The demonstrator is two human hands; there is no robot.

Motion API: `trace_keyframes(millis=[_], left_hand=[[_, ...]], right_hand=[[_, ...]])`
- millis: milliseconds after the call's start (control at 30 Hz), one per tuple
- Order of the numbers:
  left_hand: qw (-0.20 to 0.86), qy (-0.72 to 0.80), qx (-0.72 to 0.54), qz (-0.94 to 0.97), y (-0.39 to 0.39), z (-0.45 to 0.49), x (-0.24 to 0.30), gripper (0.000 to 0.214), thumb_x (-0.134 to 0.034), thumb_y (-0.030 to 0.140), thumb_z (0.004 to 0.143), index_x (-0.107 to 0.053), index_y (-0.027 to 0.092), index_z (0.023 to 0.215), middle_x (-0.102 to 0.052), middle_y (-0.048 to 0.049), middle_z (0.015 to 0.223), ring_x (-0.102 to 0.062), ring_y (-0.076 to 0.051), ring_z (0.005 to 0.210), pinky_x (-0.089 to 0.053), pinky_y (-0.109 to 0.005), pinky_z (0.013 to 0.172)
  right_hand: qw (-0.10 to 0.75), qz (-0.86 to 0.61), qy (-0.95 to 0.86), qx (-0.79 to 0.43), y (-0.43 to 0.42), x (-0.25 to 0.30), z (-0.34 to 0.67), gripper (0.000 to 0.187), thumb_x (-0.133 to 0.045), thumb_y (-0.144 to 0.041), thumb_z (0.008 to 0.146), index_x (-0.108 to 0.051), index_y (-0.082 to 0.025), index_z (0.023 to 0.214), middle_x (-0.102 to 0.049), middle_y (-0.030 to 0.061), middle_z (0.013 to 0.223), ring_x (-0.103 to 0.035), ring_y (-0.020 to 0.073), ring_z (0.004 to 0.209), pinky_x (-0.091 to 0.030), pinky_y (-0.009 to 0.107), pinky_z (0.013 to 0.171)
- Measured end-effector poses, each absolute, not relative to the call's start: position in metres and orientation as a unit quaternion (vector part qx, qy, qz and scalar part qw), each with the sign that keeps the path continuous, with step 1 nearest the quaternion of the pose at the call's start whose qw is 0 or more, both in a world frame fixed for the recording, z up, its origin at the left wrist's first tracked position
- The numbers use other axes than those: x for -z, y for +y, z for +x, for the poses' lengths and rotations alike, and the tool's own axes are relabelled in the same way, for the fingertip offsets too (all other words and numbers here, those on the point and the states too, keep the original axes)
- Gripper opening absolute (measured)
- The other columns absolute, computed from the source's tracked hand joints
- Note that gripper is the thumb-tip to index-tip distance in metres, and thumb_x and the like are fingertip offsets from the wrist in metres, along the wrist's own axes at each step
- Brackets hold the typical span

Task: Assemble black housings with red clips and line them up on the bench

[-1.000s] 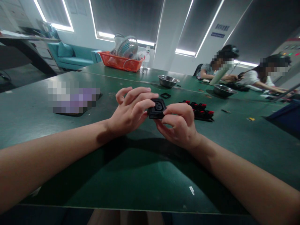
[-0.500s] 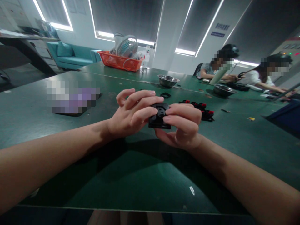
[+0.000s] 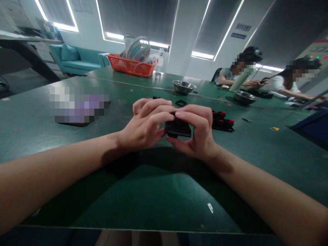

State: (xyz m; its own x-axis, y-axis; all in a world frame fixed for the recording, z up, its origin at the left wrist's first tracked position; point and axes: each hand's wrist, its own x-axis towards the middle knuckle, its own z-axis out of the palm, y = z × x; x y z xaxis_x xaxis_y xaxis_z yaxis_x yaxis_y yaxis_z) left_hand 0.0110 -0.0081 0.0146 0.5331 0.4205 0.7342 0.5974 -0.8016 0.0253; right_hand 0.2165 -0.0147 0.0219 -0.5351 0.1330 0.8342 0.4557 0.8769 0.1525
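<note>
Both hands grip one small black plastic part (image 3: 178, 128) above the green table (image 3: 164, 194). My left hand (image 3: 146, 126) pinches its left side, fingers curled over the top. On the right, my right hand (image 3: 198, 131) has its fingertips along the upper edge and its thumb underneath. The part is tilted so that a dark, smooth face points toward me; its other side is hidden. Just beyond the hands lies a black square frame (image 3: 181, 103). Several black pieces with red bits (image 3: 222, 122) sit right of my right hand, which partly covers them.
A metal bowl (image 3: 183, 87) stands farther back, with another bowl (image 3: 245, 98) to the right. An orange basket (image 3: 130, 66) holds a fan (image 3: 139, 49). At left lies a blurred purple item (image 3: 89, 106). Two people work at the far right, near a dark blue item (image 3: 311, 128).
The black part has tipped over in my fingers: its detailed recessed face was visible before, and now a plain dark face shows. My right-hand fingers have moved up onto its top edge.
</note>
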Motion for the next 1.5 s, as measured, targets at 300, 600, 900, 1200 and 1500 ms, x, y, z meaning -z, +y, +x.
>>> trace_keyframes(millis=[300, 600, 900, 1200, 1500], left_hand=[[0.056, -0.35, 0.38, -0.854, 0.005, 0.015, -0.009, 0.037, -0.04, 0.033, 0.089, -0.049, 0.015, 0.121, -0.067, -0.0101, 0.107, -0.061, -0.024, 0.1, -0.038, -0.041, 0.095], [-0.011, -0.387, 0.358, -0.85, 0.007, 0.017, -0.011, 0.046, -0.038, 0.037, 0.086, -0.055, 0.014, 0.121, -0.068, -0.0103, 0.11, -0.061, -0.025, 0.101, -0.037, -0.042, 0.095], [-0.033, -0.388, 0.347, -0.853, 0.009, 0.015, -0.013, 0.049, -0.035, 0.039, 0.085, -0.056, 0.012, 0.12, -0.068, -0.0118, 0.112, -0.061, -0.027, 0.103, -0.036, -0.043, 0.093], [-0.042, -0.365, 0.333, -0.869, 0.011, 0.013, -0.011, 0.049, -0.03, 0.041, 0.088, -0.062, 0.014, 0.113, -0.069, -0.0099, 0.114, -0.061, -0.026, 0.102, -0.037, -0.04, 0.091], [-0.052, -0.366, 0.316, -0.874, 0.012, 0.014, -0.011, 0.049, -0.028, 0.042, 0.092, -0.06, 0.014, 0.118, -0.066, -0.0102, 0.119, -0.06, -0.026, 0.108, -0.038, -0.04, 0.095]], right_hand=[[0.436, -0.291, -0.85, -0.047, 0.0, -0.015, 0.213, 0.038, -0.057, -0.043, 0.091, -0.05, -0.024, 0.123, -0.065, 0.0058, 0.109, -0.064, 0.0187, 0.084, -0.055, 0.034, 0.075], [0.413, -0.308, -0.853, -0.078, 0.006, -0.011, 0.215, 0.042, -0.056, -0.042, 0.091, -0.05, -0.021, 0.127, -0.063, 0.0085, 0.11, -0.061, 0.0217, 0.094, -0.054, 0.037, 0.078], [0.367, -0.264, -0.891, 0.026, 0.005, -0.015, 0.215, 0.059, -0.063, -0.023, 0.084, -0.043, -0.026, 0.14, -0.053, 0.0113, 0.129, -0.049, 0.0275, 0.121, -0.044, 0.047, 0.102], [0.373, -0.263, -0.889, 0.047, 0.006, -0.014, 0.215, 0.041, -0.067, -0.026, 0.083, -0.056, -0.023, 0.122, -0.059, 0.0099, 0.115, -0.056, 0.0257, 0.11, -0.046, 0.044, 0.096], [0.367, -0.274, -0.883, 0.104, 0.001, -0.016, 0.214, 0.026, -0.065, -0.027, 0.084, -0.059, -0.022, 0.109, -0.062, 0.01, 0.115, -0.055, 0.0268, 0.109, -0.041, 0.045, 0.096]])
